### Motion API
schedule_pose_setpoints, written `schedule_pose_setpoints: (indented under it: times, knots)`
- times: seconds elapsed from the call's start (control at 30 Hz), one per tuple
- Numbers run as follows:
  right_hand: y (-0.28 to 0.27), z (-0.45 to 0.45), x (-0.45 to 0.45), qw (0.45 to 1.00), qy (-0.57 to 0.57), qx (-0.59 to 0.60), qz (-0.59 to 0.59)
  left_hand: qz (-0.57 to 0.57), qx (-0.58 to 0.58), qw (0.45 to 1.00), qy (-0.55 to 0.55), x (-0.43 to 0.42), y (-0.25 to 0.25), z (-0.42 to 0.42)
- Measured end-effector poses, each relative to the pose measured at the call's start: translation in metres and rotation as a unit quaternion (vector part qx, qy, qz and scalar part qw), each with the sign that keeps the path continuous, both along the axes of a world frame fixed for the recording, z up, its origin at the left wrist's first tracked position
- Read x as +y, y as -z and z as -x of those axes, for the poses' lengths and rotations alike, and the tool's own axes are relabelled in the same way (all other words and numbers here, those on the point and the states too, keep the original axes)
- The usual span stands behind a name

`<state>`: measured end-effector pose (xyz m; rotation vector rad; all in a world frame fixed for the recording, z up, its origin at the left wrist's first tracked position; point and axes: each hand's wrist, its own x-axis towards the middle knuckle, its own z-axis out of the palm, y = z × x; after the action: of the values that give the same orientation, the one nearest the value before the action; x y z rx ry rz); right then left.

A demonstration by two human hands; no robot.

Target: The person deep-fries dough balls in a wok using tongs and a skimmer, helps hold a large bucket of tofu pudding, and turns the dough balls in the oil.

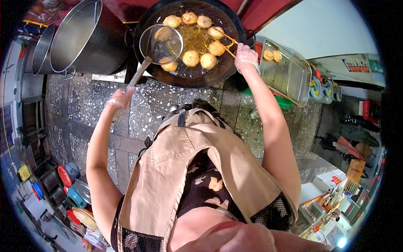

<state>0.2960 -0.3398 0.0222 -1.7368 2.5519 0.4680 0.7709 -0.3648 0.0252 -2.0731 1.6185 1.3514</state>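
Observation:
My left hand (121,98), in a clear plastic glove, is closed round the handle of a round wire strainer (161,44). The strainer is over the left part of a large black wok (149,80) of oil. My right hand (246,56), also gloved, holds orange tongs (228,43) at the wok's right rim. Their tips reach to the golden fried balls (216,48) on the right side; whether they grip one is unclear. Several more balls float in a ring, some seen through or beside the strainer.
Right of the wok, a rectangular metal tray (289,80) holds two fried pieces (272,55). Large metal pots (77,35) stand at the left. A green basin (284,102) is under the tray; basins (78,194) are stacked at lower left.

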Motion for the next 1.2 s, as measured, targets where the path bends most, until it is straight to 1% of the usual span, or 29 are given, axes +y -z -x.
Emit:
schedule_pose_setpoints:
  times: [0.07, 0.13, 0.2, 0.3, 0.4, 0.43, 0.5, 0.6, 0.63, 0.73, 0.77, 0.87, 0.97, 1.07, 1.2]
  knots:
    - [0.001, 0.000, -0.002, 1.000, -0.005, 0.010, -0.004, 0.011, -0.042, 0.998, 0.036, -0.001, 0.002, -0.001]
    - [0.005, 0.002, -0.006, 1.000, -0.009, 0.014, 0.006, 0.008, -0.031, 0.999, 0.026, 0.000, 0.007, -0.002]
    - [0.004, 0.003, -0.010, 1.000, -0.009, 0.020, -0.001, 0.004, -0.021, 1.000, 0.016, 0.002, 0.001, 0.001]
    - [0.008, 0.006, -0.017, 1.000, -0.013, 0.028, 0.004, 0.015, -0.025, 0.999, 0.036, 0.003, -0.007, 0.004]
    - [0.009, 0.009, -0.019, 0.999, -0.023, 0.041, 0.016, 0.014, -0.018, 0.999, 0.033, 0.002, -0.001, 0.002]
    - [0.010, 0.010, -0.020, 0.999, -0.023, 0.045, 0.013, 0.021, -0.025, 0.999, 0.029, 0.002, 0.004, 0.000]
    - [0.009, 0.008, -0.020, 0.999, -0.020, 0.046, 0.010, 0.027, -0.046, 0.998, 0.030, 0.003, -0.001, 0.004]
    - [0.007, 0.008, -0.019, 0.999, -0.020, 0.046, -0.001, -0.003, -0.029, 0.999, 0.024, -0.003, 0.010, -0.004]
    - [0.006, 0.008, -0.020, 0.999, -0.012, 0.041, -0.019, 0.023, -0.043, 0.998, 0.033, -0.002, 0.014, -0.005]
    - [0.005, 0.008, -0.020, 0.999, -0.012, 0.034, -0.020, 0.005, -0.048, 0.998, 0.048, 0.000, -0.019, 0.011]
    - [0.007, 0.010, -0.020, 0.999, -0.012, 0.034, -0.020, 0.006, -0.032, 0.998, 0.051, -0.001, -0.016, 0.009]
    - [0.010, 0.013, -0.022, 0.999, -0.012, 0.037, -0.020, 0.030, -0.033, 0.998, 0.044, 0.000, -0.011, 0.007]
    - [0.006, 0.012, -0.022, 0.999, -0.010, 0.032, -0.023, 0.018, -0.011, 0.999, 0.040, 0.000, -0.012, 0.007]
    - [0.006, 0.012, -0.021, 0.999, -0.012, 0.035, -0.018, 0.004, -0.046, 0.997, 0.056, 0.002, -0.026, 0.016]
    - [0.005, 0.013, -0.020, 0.999, -0.017, 0.041, -0.015, 0.001, -0.045, 0.997, 0.064, 0.000, -0.018, 0.012]
